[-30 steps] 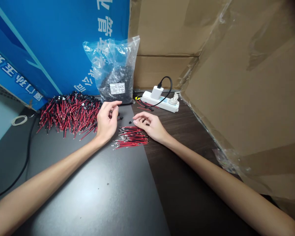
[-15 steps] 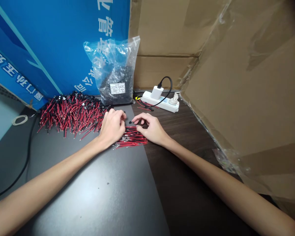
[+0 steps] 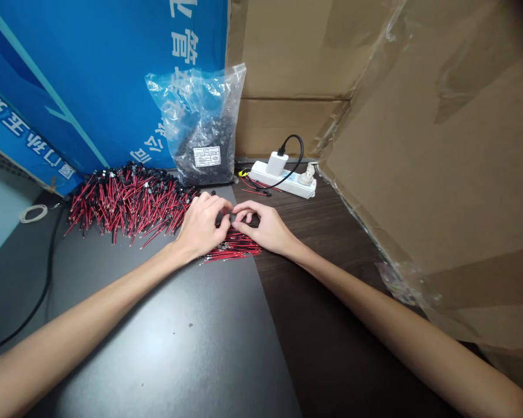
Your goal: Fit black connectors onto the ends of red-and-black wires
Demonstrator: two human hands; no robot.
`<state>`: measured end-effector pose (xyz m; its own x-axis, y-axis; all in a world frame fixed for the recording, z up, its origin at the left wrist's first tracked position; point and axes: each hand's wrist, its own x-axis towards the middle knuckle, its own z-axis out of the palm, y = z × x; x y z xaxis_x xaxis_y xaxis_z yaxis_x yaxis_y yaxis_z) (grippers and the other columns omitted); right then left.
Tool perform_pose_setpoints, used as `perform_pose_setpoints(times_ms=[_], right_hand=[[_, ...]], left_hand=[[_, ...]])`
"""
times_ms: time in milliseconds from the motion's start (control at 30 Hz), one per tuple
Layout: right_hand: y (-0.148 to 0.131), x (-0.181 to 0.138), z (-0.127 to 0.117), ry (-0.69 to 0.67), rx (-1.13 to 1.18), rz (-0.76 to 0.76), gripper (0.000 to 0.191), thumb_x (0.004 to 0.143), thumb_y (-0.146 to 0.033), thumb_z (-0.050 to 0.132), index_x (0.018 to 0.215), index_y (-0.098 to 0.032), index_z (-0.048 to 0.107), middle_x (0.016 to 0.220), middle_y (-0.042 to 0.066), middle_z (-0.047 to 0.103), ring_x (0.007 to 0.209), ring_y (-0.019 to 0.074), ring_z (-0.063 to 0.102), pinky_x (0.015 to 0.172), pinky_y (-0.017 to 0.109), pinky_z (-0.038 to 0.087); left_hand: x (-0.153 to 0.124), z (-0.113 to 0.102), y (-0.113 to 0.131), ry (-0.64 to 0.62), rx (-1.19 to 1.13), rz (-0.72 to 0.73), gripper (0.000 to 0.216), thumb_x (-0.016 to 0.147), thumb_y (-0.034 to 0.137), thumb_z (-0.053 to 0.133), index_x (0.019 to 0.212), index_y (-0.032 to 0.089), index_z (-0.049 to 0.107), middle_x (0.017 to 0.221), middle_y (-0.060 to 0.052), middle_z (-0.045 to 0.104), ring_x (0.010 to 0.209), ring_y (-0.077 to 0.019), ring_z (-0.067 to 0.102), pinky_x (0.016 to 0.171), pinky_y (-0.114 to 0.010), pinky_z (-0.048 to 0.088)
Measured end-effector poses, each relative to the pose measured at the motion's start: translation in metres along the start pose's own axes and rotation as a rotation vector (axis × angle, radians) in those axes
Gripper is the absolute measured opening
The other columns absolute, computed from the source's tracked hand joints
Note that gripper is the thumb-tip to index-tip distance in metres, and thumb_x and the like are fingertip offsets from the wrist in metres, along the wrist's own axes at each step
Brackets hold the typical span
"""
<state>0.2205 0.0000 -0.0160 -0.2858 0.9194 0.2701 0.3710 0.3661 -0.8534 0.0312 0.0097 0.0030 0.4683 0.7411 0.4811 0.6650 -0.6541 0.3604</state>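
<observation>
My left hand [image 3: 204,223], fingers curled into a pinch, is just left of my right hand [image 3: 264,226]. The fingertips of both hands meet above a flat bundle of short red and black wires [image 3: 233,252] with bare metal ends. A small black connector [image 3: 232,217] shows at my right fingertips, which are closed on it. Whatever my left fingers pinch is hidden. Beyond my left hand lies a large heap of red and black wires with black connectors [image 3: 126,203].
A clear plastic bag of small black parts [image 3: 207,142] with a white label stands behind the hands. To its right is a white power strip [image 3: 283,180] with a charger and black cord. Cardboard [image 3: 418,174] walls the right side; a blue panel [image 3: 100,75] stands at back left.
My two hands have come together. The left fingertips moved right to meet those of the right hand at the small black connector.
</observation>
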Motion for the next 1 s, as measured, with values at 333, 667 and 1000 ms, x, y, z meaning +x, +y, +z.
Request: perform_pose_setpoints(times_ms=[333,667,1000], right_hand=[[-0.0018,0.0001,0.0003,0.022,0.031,0.034,0.023,0.077,-0.022,0.069,0.100,-0.018,0.068,0.083,0.004,0.074,0.072,0.0154,0.060,0.073,0.031,0.050],[-0.0046,-0.0001,0.0009,0.054,-0.044,0.026,0.021,0.078,-0.021,0.069,0.099,-0.020,0.070,0.084,0.003,0.074,0.072,0.0166,0.062,0.074,0.033,0.052],[-0.0044,-0.0022,0.0024,0.005,-0.193,-0.011,0.010,0.088,-0.018,0.062,0.096,-0.020,0.068,0.085,0.004,0.071,0.079,0.0200,0.058,0.078,0.035,0.045]], left_hand=[[0.0011,0.0046,-0.0050,-0.101,-0.017,-0.025,0.018,0.086,0.019,0.055,0.086,0.016,0.073,0.088,-0.008,0.071,0.082,-0.0243,0.061,0.078,-0.041,0.048],[-0.0009,0.0036,-0.0036,-0.072,-0.126,0.040,0.018,0.091,0.018,0.055,0.096,0.018,0.072,0.092,-0.007,0.077,0.079,-0.0216,0.070,0.074,-0.035,0.052],[0.0004,-0.0005,0.0011,-0.013,-0.234,-0.020,0.018,0.099,0.024,0.047,0.102,0.018,0.064,0.092,-0.005,0.073,0.079,-0.0181,0.068,0.074,-0.031,0.051]])
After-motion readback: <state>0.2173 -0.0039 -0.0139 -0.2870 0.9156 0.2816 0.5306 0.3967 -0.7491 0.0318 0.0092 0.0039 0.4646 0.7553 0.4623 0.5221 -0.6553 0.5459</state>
